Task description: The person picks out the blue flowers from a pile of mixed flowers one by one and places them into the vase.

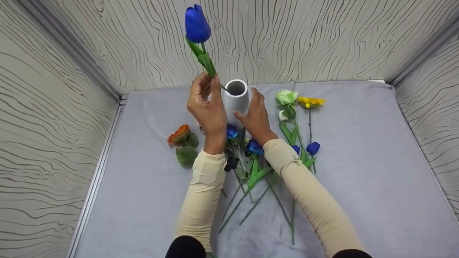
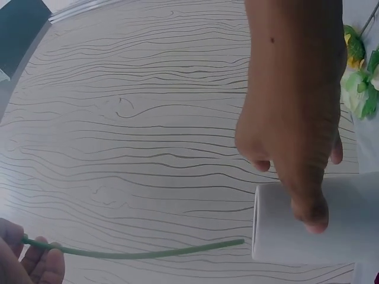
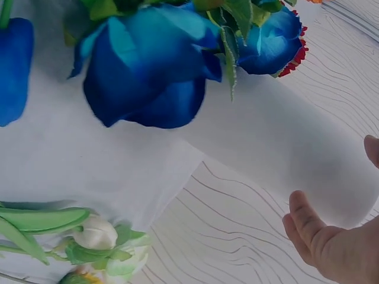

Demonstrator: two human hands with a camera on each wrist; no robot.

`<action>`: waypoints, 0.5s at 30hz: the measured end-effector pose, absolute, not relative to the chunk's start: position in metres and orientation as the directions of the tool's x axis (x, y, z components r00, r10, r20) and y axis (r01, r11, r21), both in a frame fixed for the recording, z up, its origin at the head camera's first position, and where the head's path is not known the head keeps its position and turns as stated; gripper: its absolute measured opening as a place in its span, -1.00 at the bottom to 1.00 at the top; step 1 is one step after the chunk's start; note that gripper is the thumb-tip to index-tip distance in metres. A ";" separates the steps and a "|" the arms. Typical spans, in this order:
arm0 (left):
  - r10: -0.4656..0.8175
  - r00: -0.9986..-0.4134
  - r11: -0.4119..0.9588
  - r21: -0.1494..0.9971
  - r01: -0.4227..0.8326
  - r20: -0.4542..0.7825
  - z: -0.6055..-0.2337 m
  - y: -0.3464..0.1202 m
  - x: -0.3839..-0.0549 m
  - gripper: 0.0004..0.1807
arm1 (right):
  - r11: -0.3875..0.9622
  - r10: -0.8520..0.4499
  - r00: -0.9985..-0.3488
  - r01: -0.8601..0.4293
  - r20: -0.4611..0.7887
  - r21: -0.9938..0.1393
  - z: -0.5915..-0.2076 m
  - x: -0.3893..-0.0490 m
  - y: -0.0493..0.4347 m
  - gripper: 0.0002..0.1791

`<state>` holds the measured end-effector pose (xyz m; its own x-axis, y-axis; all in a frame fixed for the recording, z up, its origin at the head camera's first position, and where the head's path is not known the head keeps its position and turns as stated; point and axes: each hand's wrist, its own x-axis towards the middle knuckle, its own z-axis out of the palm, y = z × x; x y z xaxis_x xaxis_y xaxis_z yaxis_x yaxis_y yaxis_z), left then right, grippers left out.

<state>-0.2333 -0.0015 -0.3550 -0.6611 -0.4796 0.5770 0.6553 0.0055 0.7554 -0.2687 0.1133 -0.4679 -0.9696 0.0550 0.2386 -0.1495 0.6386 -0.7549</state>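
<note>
A blue tulip [image 1: 197, 25] points upward in my left hand [image 1: 209, 109], whose thumb and fingers pinch its green stem. The lower end of that stem [image 2: 148, 255] is close to the mouth of a white cylindrical vase [image 1: 236, 103], just outside it in the left wrist view. My right hand [image 1: 256, 116] is at the vase's right side, fingers spread and loosely bent; whether it touches the wall I cannot tell. Below the hands lie several flowers, among them a blue rose [image 1: 255, 146], partly hidden by the forearms.
An orange flower [image 1: 179, 135] with broad leaves lies on the left. To the right are a pale green flower [image 1: 286, 97], a yellow flower [image 1: 310, 102] and another blue tulip [image 1: 313, 147]. A grey cloth [image 1: 358, 172] covers the table, with patterned panels [image 1: 287, 39] around it.
</note>
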 end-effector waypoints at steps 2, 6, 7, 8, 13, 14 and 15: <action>-0.470 -0.667 0.006 0.758 0.652 0.578 -0.355 -0.001 -0.234 -0.82 | 0.640 0.053 -0.967 -0.157 0.247 -0.752 -0.467 -0.271 0.111 0.00; -0.452 -0.682 0.009 0.768 0.640 0.574 -0.358 0.002 -0.237 -0.82 | 0.642 0.069 -0.960 -0.165 0.271 -0.749 -0.469 -0.276 0.108 0.01; -0.450 -0.688 0.010 0.774 0.633 0.569 -0.356 0.003 -0.236 -0.83 | 0.643 0.073 -0.958 -0.166 0.276 -0.748 -0.470 -0.277 0.108 0.01; -0.449 -0.690 0.016 0.777 0.630 0.568 -0.354 0.004 -0.235 -0.83 | 0.643 0.074 -0.957 -0.170 0.282 -0.747 -0.470 -0.278 0.108 0.01; -0.447 -0.700 0.046 0.795 0.604 0.558 -0.341 0.006 -0.226 -0.84 | 0.636 0.052 -0.949 -0.209 0.312 -0.743 -0.474 -0.285 0.109 0.01; -0.446 -0.702 0.056 0.801 0.596 0.554 -0.341 0.007 -0.226 -0.84 | 0.634 0.046 -0.947 -0.218 0.317 -0.742 -0.474 -0.286 0.109 0.00; -0.446 -0.705 0.065 0.806 0.589 0.551 -0.342 0.007 -0.227 -0.84 | 0.632 0.042 -0.946 -0.225 0.323 -0.742 -0.475 -0.287 0.109 -0.01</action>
